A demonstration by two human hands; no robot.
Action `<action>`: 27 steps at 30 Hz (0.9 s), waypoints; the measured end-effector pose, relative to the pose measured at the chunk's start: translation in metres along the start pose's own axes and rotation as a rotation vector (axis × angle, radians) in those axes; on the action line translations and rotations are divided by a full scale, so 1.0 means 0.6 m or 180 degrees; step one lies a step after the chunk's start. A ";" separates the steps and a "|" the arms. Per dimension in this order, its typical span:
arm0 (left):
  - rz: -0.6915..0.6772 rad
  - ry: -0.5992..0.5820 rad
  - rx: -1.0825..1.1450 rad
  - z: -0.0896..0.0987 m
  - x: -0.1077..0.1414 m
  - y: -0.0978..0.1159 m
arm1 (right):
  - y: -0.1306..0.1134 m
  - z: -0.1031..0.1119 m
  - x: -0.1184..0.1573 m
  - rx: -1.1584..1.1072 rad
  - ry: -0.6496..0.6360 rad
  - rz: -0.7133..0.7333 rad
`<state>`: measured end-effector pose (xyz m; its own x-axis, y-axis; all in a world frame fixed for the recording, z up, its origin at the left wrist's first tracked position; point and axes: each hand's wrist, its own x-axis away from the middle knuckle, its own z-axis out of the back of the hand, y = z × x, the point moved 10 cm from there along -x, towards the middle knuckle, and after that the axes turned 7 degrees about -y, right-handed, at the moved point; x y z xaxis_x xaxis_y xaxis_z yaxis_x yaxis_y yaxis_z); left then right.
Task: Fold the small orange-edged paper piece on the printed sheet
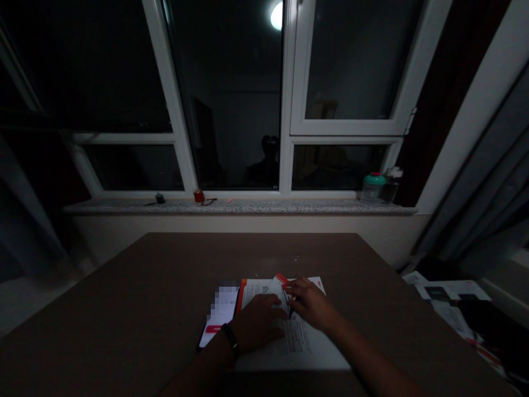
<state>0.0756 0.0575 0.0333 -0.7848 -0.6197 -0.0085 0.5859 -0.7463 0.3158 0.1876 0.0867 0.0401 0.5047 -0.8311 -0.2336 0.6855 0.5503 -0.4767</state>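
Observation:
A printed white sheet or booklet (pixel 308 347) with orange-red trim lies on the table in front of me. My left hand (pixel 258 322), a black band on its wrist, rests on it with the fingers stretched out towards the right. My right hand (pixel 309 303) is closed around a dark, thin pen (pixel 291 312) whose tip points down at the paper. By the fingertips of my right hand, a small white slip with a red end (pixel 280 279) lies tilted on the sheet. Left of the paper, close to my left hand, is a lit phone or tablet (pixel 221 311).
The brown table (pixel 124 309) reaches to the wall below a window. On the stone sill (pixel 256 206) stand a red can-like object (pixel 199 196), a small dark item (pixel 160 198) and a green-lidded clear bottle (pixel 373 188). Papers (pixel 452 289) lie beyond the table's right edge.

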 end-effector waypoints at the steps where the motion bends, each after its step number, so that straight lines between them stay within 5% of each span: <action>1: 0.0011 -0.0011 0.0004 0.000 0.000 0.000 | 0.001 -0.001 0.000 -0.0001 -0.0002 -0.0002; 27: -0.0041 -0.0174 0.0038 -0.001 0.003 0.004 | -0.012 -0.027 -0.004 0.0667 -0.0038 -0.0281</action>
<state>0.0756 0.0543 0.0333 -0.8023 -0.5957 0.0392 0.5735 -0.7509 0.3274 0.1731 0.0834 0.0304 0.4433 -0.8764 -0.1884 0.8206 0.4813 -0.3082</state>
